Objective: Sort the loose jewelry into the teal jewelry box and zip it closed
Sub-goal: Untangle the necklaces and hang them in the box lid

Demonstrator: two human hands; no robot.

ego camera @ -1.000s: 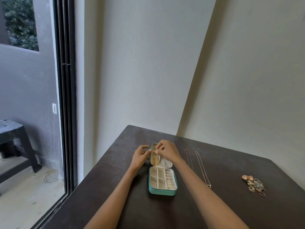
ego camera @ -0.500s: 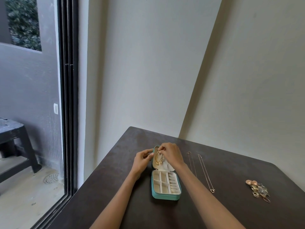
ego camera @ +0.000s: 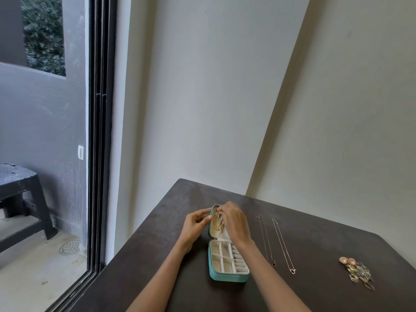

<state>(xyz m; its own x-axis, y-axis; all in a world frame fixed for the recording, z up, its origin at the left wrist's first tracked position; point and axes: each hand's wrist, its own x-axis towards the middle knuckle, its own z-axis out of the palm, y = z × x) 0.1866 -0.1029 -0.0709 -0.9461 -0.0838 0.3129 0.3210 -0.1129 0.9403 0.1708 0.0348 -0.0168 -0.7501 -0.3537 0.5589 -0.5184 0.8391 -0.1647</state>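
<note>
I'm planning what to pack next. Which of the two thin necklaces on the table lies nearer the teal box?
The left necklace, the one ending in a dark pendant. It lies beside the right hand's forearm, between the teal box and the other necklace.

1. Honestly, I can't read any text from up here: no words, numbers or logos on my jewelry box (ego camera: 227, 275), the table (ego camera: 315, 244), or the wall (ego camera: 202, 109).

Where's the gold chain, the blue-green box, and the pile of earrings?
gold chain (ego camera: 218, 222): head view, on its hanging loops inside the lid.
box (ego camera: 227, 277): head view, on its teal front wall.
earrings (ego camera: 358, 272): head view, on the middle of the pile at the table's right.
</note>
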